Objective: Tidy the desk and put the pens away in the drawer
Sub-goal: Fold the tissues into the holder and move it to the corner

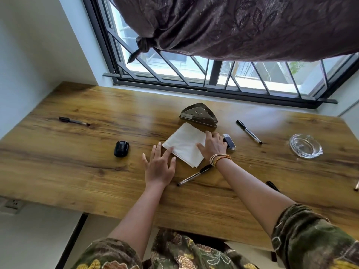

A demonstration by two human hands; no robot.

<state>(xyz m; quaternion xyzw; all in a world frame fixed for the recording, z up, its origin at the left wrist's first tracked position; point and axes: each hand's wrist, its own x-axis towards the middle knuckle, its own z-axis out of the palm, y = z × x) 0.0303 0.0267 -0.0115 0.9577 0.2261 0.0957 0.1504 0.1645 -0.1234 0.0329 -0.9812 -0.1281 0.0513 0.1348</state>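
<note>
A stack of white napkins (185,144) lies mid-desk in front of a triangular metal napkin holder (200,116). My right hand (212,145) rests flat on the stack's right side, fingers spread. My left hand (159,165) lies open at the stack's left corner, fingertips touching it. One black pen (194,175) lies between my forearms. Another pen (73,121) is at the far left, and a third (249,132) lies right of the holder. A dark pen end (272,185) shows beside my right forearm. No drawer is in view.
A black oval case (121,148) sits left of my hands. A small dark lighter (229,141) lies by my right hand. A glass ashtray (305,145) stands at the right. The wooden desk (58,162) runs under a barred window; a knotted curtain hangs above.
</note>
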